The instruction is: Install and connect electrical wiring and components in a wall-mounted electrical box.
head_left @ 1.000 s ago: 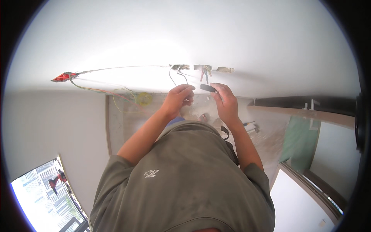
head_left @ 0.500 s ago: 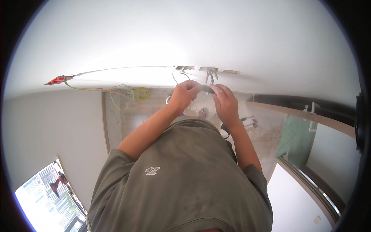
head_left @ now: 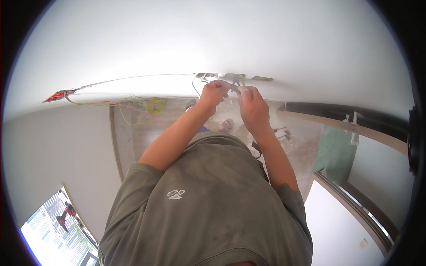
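Close to the white wall, my left hand (head_left: 214, 94) and my right hand (head_left: 254, 104) are side by side, fingers pinched. Between their fingertips runs a short black strip (head_left: 235, 89) that looks like electrical tape, one end in each hand. Just behind the strip, several coloured wires (head_left: 236, 81) come out of a rough cut-out in the wall. I cannot make out whether the strip touches them. A pale grey cable (head_left: 194, 84) hangs in a loop from the opening left of them, beside my left hand.
At the far left, a red box (head_left: 57, 96) sits in the wall with green and red wires trailing from it. A yellow wire coil (head_left: 155, 106) lies below. Tools (head_left: 280, 133) are on the dusty floor. A red-and-black power drill (head_left: 65, 216) stands by the window.
Both hands have moved up toward the wall with the black strip, nearer the wires. My head view has shifted slightly.
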